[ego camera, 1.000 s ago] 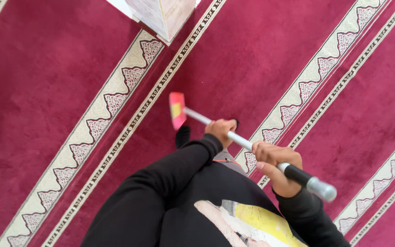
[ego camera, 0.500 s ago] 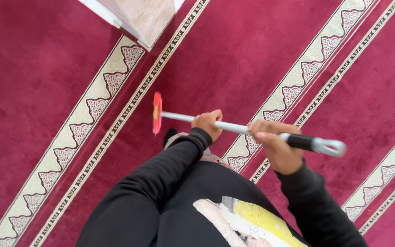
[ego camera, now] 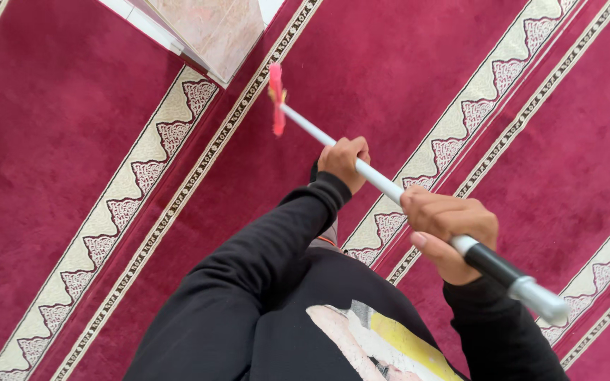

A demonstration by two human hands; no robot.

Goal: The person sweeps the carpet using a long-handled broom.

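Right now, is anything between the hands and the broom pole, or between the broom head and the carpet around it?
No. The left hand and right hand both grip the white pole directly. The pink broom head meets bare red carpet; only the marble pillar base stands close beside it.

Crimson carpet [ego camera: 72, 141], cream patterned bands [ego camera: 118, 204]

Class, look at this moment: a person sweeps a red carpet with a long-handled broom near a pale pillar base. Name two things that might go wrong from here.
1. The broom head is close to the pillar base; a further push may knock it against the stone.
2. The right hand sits where the white pole meets the black grip, while the left hand is further down; the grasp might slip there.
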